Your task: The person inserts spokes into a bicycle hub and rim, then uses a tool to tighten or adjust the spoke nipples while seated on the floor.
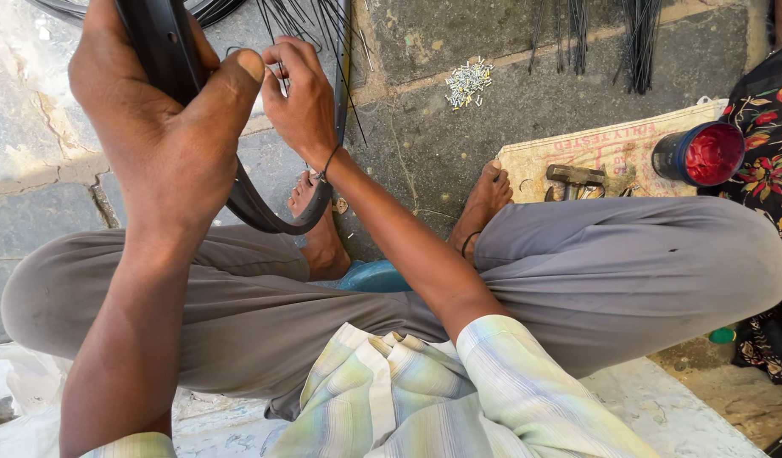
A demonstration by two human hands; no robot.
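Observation:
My left hand grips a black bicycle wheel rim, which curves down from the top left past my foot. My right hand is just right of it, with its fingers pinched on a thin black spoke at the rim. More thin spokes fan out from the rim at the top. I sit cross-legged in grey trousers on a stone floor.
A small heap of silver spoke nipples lies on the floor ahead. Bundles of black spokes lie at the top right. A sack bears a hammer and a round tin of red grease. Flowered cloth lies at right.

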